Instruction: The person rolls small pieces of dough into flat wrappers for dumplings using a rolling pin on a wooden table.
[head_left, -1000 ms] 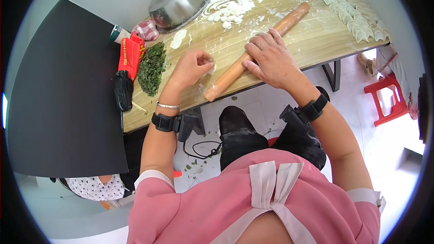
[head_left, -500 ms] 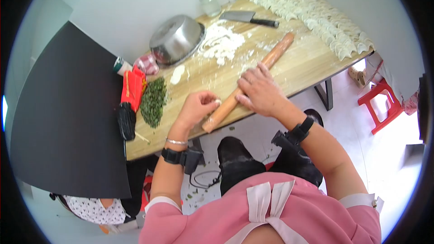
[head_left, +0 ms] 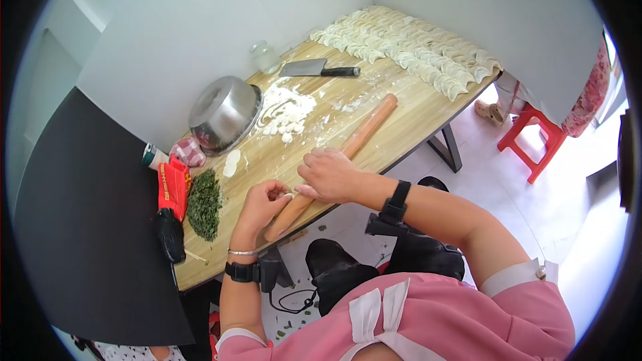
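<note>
At the far left stands a big black board [head_left: 114, 227], and next to it on the table [head_left: 413, 117] is a cup [head_left: 155, 158] with a green top. A shiny black thing [head_left: 171, 235] lies just below a red packet [head_left: 174, 187], and a pink checked cloth [head_left: 189, 152] sits by a heap of chopped green leaves [head_left: 204, 205]. Then comes a silver bowl [head_left: 221, 115], upside down, with thin flat dough [head_left: 231, 163] in front of it. The left hand [head_left: 263, 204] is at the low end of the rolling pin; its fingers are curled, with thumb and finger tips close together, but I cannot tell if they pinch anything. Behind are a glass jar [head_left: 265, 57], white flour [head_left: 284, 101] with small dough lumps [head_left: 287, 137], and a big knife [head_left: 319, 68]. The right hand [head_left: 328, 174] lies on top of the rolling pin [head_left: 370, 125], its fingers side by side and bent over it. The pin lies slanted on the wood, its low end near the front edge. Rows of dumplings [head_left: 408, 47] fill the far right corner, and a red stool [head_left: 535, 139] stands on the floor past them.
</note>
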### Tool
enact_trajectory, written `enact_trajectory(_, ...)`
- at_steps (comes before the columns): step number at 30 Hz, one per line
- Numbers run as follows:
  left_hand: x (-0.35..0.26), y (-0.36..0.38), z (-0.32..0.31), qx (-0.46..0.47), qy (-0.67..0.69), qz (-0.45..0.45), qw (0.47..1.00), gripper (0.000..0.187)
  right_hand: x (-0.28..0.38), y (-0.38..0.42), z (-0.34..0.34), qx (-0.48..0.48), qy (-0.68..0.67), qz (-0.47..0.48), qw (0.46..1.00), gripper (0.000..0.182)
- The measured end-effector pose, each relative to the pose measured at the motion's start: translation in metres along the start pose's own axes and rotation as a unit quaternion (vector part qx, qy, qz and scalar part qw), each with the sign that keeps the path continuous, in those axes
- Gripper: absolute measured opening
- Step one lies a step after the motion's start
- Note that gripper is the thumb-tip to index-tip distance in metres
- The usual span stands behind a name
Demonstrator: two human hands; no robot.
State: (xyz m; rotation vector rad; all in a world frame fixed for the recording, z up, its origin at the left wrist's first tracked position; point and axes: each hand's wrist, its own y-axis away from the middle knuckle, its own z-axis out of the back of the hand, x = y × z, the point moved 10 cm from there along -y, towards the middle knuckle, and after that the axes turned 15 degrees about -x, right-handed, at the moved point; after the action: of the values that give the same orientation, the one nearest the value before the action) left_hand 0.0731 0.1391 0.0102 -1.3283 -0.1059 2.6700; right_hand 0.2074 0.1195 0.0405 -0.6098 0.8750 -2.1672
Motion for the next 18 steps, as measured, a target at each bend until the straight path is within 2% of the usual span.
enact_trajectory(2,-0.001,0.000,0.004,-0.002,-0.033,-0.006,0.999,0.011,-0.006,-0.004,-0.017,0.035,-0.003,-0.023,0.999,0.034)
enact_trajectory(6,-0.005,0.000,0.007,0.018,-0.037,0.009,0.999,0.010,-0.007,-0.021,-0.027,0.046,0.012,-0.041,0.998,0.027)
enact_trajectory(8,-0.004,-0.002,0.007,0.051,-0.056,0.020,0.997,0.020,-0.014,-0.028,-0.049,0.095,-0.066,-0.112,0.987,0.018)
enact_trajectory(12,0.005,-0.007,0.006,0.065,-0.054,0.009,0.996,0.029,-0.025,-0.045,-0.071,0.108,-0.079,-0.160,0.978,0.016)
enact_trajectory(14,-0.002,-0.010,0.007,0.063,-0.080,0.005,0.995,0.030,-0.038,-0.053,-0.095,0.099,-0.056,-0.159,0.981,0.017)
enact_trajectory(16,0.005,-0.018,0.007,0.064,-0.094,0.007,0.993,0.030,-0.043,-0.057,-0.100,0.041,-0.036,-0.126,0.991,0.017)
enact_trajectory(17,0.011,-0.020,0.010,0.066,-0.111,-0.002,0.992,0.030,-0.048,-0.060,-0.095,0.004,-0.035,-0.143,0.989,0.015)
enact_trajectory(18,0.014,-0.024,0.009,0.063,-0.099,-0.014,0.993,0.030,-0.049,-0.062,-0.094,0.027,-0.030,-0.150,0.988,0.016)
